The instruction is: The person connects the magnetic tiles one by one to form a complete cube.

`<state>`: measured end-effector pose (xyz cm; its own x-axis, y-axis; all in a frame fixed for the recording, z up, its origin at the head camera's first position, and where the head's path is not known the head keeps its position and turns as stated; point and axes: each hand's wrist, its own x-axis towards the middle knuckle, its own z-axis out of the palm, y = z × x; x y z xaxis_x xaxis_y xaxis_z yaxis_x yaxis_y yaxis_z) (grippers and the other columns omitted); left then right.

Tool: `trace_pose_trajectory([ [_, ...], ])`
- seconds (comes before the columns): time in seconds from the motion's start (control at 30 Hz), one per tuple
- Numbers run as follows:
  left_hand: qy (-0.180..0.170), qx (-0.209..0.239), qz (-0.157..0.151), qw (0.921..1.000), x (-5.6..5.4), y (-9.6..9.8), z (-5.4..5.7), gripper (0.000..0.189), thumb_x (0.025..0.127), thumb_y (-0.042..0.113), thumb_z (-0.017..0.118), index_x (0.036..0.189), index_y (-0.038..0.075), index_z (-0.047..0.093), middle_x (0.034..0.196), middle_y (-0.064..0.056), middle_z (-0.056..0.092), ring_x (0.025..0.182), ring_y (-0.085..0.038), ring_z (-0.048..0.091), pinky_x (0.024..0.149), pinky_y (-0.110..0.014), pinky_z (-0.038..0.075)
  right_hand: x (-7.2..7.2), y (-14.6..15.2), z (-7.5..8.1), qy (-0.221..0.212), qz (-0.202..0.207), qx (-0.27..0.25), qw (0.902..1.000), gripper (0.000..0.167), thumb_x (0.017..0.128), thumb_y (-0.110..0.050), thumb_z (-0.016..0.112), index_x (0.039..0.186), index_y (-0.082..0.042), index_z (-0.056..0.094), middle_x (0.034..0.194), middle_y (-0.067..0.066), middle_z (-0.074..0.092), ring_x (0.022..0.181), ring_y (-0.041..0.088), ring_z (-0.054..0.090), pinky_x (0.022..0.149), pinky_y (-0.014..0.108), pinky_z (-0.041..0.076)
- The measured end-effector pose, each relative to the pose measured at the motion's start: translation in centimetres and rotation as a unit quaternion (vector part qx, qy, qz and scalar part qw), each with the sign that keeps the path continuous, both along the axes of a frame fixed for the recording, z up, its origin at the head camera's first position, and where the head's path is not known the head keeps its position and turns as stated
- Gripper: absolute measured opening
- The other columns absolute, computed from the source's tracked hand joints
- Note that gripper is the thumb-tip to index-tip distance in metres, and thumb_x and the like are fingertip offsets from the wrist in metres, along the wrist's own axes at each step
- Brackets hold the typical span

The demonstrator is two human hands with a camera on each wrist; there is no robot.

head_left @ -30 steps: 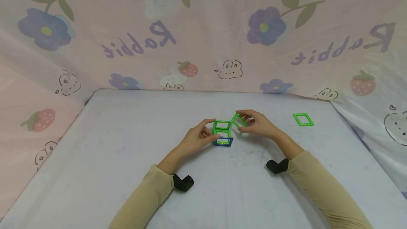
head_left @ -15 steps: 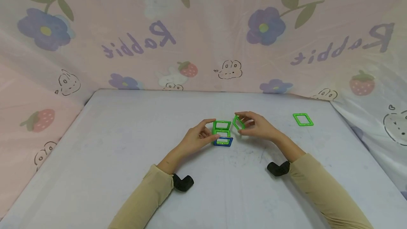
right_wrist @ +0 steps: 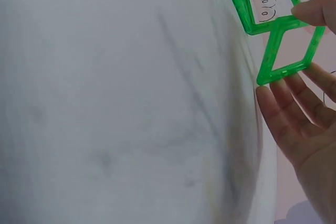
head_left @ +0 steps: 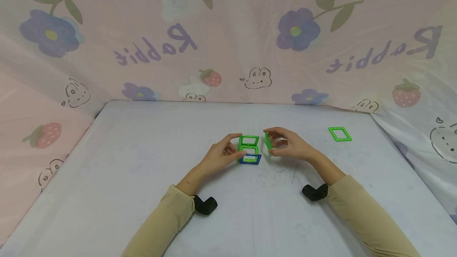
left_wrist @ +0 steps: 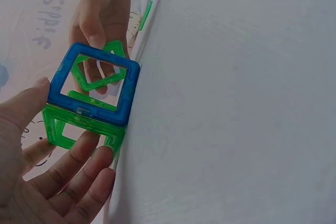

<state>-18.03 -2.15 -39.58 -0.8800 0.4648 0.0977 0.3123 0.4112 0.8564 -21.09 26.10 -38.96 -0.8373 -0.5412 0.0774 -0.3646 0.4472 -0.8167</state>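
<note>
Near the middle of the table stands a partly built box of square magnetic tiles, its green frames (head_left: 248, 144) joined to a blue tile (left_wrist: 128, 93) on the near side. My left hand (head_left: 221, 154) grips the box from its left, thumb by the blue tile and index finger at the far corner. To the right of the box, my right hand (head_left: 290, 144) pinches a green square magnetic tile (head_left: 267, 142) between thumb and fingers. That tile is upright, nearly edge-on in the head view, with a small gap between it and the box.
Another green square tile (head_left: 343, 140) lies flat toward the back right of the white table (head_left: 143, 150). A black wrist device (head_left: 207, 205) sits under the left forearm, and a similar one (head_left: 315, 192) under the right. A printed curtain (head_left: 228, 43) hangs behind the table.
The tile in my right hand has turned from a tilted diamond to nearly edge-on. That hand has shifted slightly nearer. My left hand and the box stay put.
</note>
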Motion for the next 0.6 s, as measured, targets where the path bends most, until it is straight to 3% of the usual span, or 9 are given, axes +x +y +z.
trace_pose_trajectory([
  [0.6, -0.007, -0.003, 0.006, 1.0000, 0.02, 0.07, 0.08, 0.059, 0.091, 0.029, 0.067, 0.143, 0.017, 0.043, 0.093, -0.002, 0.067, 0.080, -0.011, 0.059, 0.075, -0.026, 0.049, 0.73, -0.08, -0.06, -0.008, 0.009, -0.023, 0.9997, 0.064, 0.078, -0.007, 0.077, 0.133, 0.001, 0.046, 0.122, 0.017, 0.054, 0.110, 0.026, 0.053, 0.091, 0.033, 0.050],
])
